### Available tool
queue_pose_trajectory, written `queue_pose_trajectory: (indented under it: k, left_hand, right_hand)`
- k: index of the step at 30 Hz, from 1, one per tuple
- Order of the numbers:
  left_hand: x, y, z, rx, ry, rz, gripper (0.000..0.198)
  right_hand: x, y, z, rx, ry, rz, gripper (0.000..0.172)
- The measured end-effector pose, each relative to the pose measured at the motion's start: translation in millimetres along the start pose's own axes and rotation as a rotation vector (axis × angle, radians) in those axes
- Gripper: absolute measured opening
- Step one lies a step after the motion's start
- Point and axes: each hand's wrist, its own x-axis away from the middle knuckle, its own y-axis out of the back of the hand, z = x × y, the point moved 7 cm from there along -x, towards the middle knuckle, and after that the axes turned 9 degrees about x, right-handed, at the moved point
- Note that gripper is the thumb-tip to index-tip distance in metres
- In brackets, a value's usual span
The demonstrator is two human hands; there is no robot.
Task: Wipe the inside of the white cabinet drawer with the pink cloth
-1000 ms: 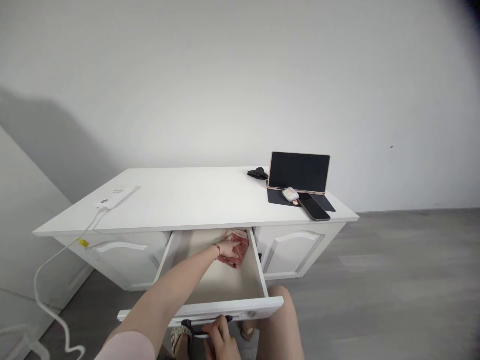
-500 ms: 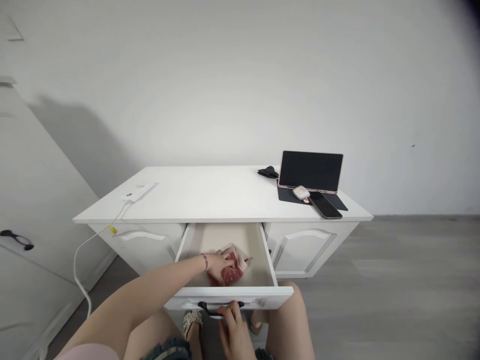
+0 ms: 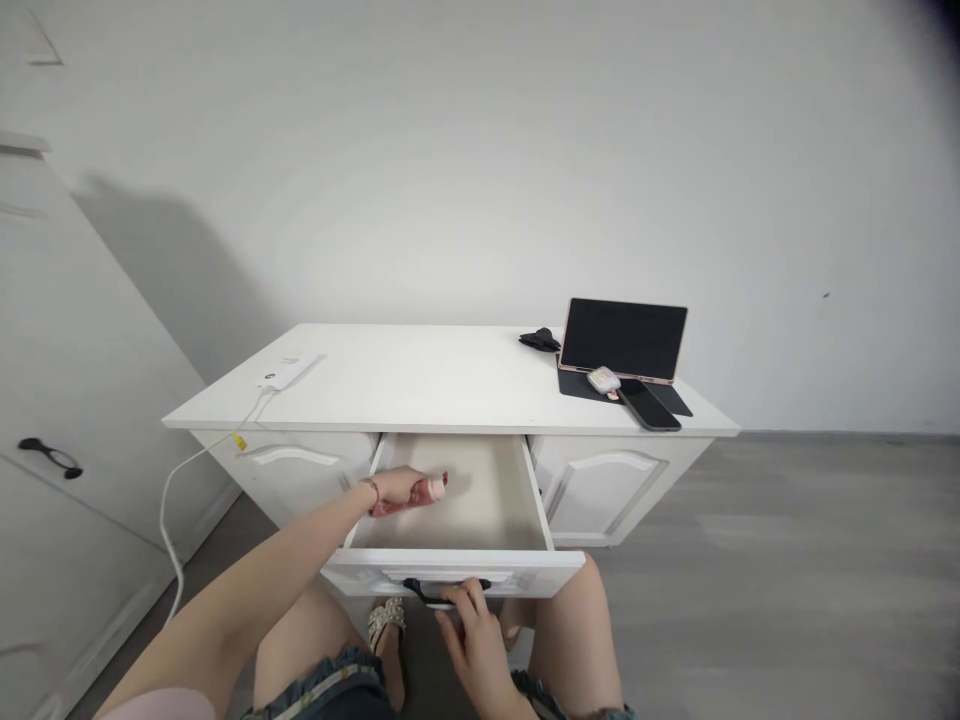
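Note:
My left hand is inside the pulled-out drawer, near its left side. Its fingers are closed round a bunched red and white cloth; part of the cloth hangs below the palm, and its full shape is hidden. At the drawer's front, the fingers of my right hand are hooked over the black drawer handle. The drawer's pale inner floor shows to the right of my left hand.
On the white desk, a tablet stands propped, with a phone, a small pale case and a black folded item around it. A power strip with a white cable lies left. My knees flank the drawer.
My left hand has gathered up the cloth, which lay spread in the drawer, and shifted left and away from me with it. My right hand stays at the handle.

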Motion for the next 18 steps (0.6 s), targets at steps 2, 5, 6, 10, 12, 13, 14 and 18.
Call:
queue_pose_trajectory:
  k: [2, 5, 6, 10, 12, 13, 14, 18]
  left_hand:
    - [8.3, 14.5, -4.7, 0.056, 0.01, 0.016, 0.021]
    - [39.1, 44.0, -18.9, 0.235, -0.039, -0.125, 0.032]
    - [55.7, 55.9, -23.2, 0.362, -0.068, -0.244, 0.034]
    - [144.7, 71.3, -11.3, 0.908, 0.003, -0.801, 0.021]
    - [188.3, 53.9, 0.9, 1.09, 0.04, -1.048, 0.013]
    - [209.3, 41.0, 9.1, 1.161, 0.061, -1.212, 0.013]
    - [223.4, 25.2, 15.2, 1.21, 0.069, -1.309, 0.015]
    - [243.7, -40.4, 38.6, 1.174, 0.225, -1.618, 0.021]
  right_hand:
    - [-1.4, 2.4, 0.3, 0.008, -0.004, -0.009, 0.017]
    - [-4.6, 2.4, -0.1, 0.03, -0.011, 0.003, 0.019]
    - [-6.1, 2.5, -0.2, 0.036, -0.015, 0.003, 0.02]
    - [-15.2, 3.2, -1.7, 0.042, -0.041, -0.008, 0.021]
    - [-22.3, 3.7, -2.8, 0.044, -0.053, -0.02, 0.022]
    - [-26.7, 3.9, -3.5, 0.046, -0.058, -0.029, 0.022]
    - [-31.7, 4.3, -4.3, 0.051, -0.064, -0.042, 0.022]
    - [-54.7, 4.0, -8.7, 0.087, -0.092, -0.088, 0.023]
